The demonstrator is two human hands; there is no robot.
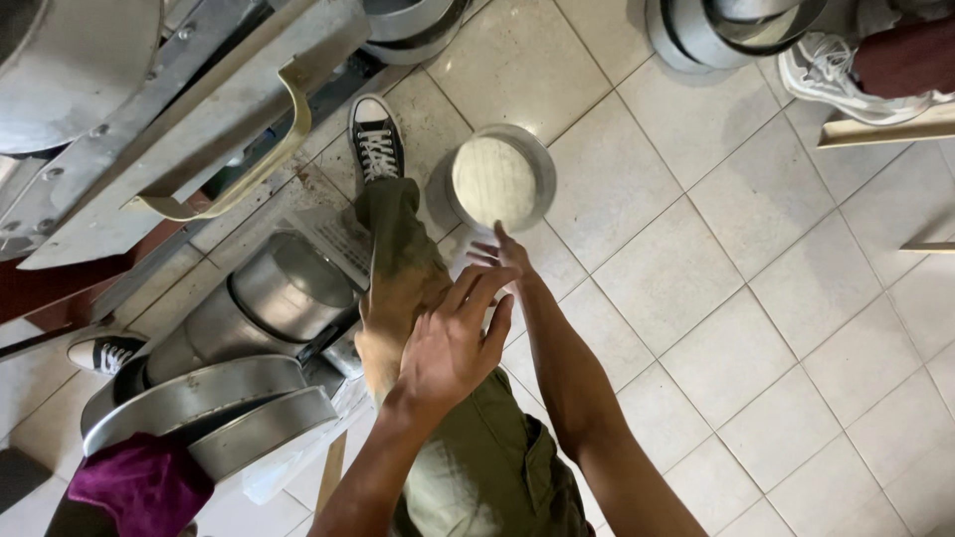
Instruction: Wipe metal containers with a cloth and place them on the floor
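Your right hand (505, 257) reaches forward and down, fingers spread loose, grip apart and holding nothing. Fingertips hover just short of the round metal pan (500, 179), which sits flat on the tiled floor (716, 298) straight ahead of that hand, just beyond the fingertips. Whether the fingers touch its near rim, cannot tell; it looks like a small gap.

The pan is circular, so no long axis to speak of. It sits upright with the open mouth facing up at you, pale flat inside, grey rim all round.

Your left hand (453, 343) is raised closer to the camera, over your knee, fingers splayed, grip apart, empty. It overlaps the right forearm in view and is well apart from the pan.

Your leg in olive trousers (398, 268) stretches forward, black sneaker (376, 139) planted just left of the pan, close to it but not touching.

On the left: a metal machine frame (199, 109) with a curved handle, and a stack of round metal pans (219, 398) lying tilted near your left side. A purple cloth (139, 482) sits bottom left. More metal rings (726, 30) lie at the top right, beside another person's white shoe (836, 75).
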